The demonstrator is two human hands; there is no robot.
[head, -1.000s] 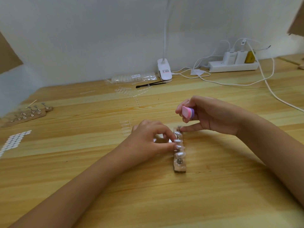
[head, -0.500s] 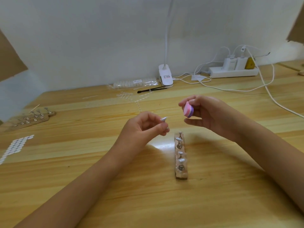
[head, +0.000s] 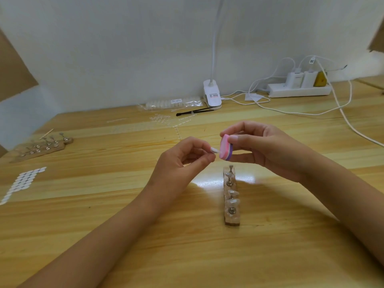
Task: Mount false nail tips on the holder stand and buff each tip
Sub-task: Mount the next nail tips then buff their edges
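Observation:
My left hand [head: 182, 161] pinches a small clear nail tip [head: 214, 150] on its peg, raised above the table. My right hand [head: 264, 148] grips a pink and purple buffer block [head: 225, 149], whose face touches the tip. Below them a narrow wooden holder stand [head: 231, 220] lies lengthwise on the table, with several metal pegs, some carrying clear nail tips [head: 233, 202].
A second wooden stand [head: 41, 148] with pegs lies far left, and a sheet of white adhesive dots [head: 22, 181] sits near the left edge. At the back are bagged nail tips [head: 173, 103], a black tool [head: 193, 112], a lamp clip [head: 212, 95] and a power strip [head: 299, 90] with cables.
My left hand lifted a peg with its nail tip off the stand and raised it. My right hand brought the buffer block leftward until it met the tip.

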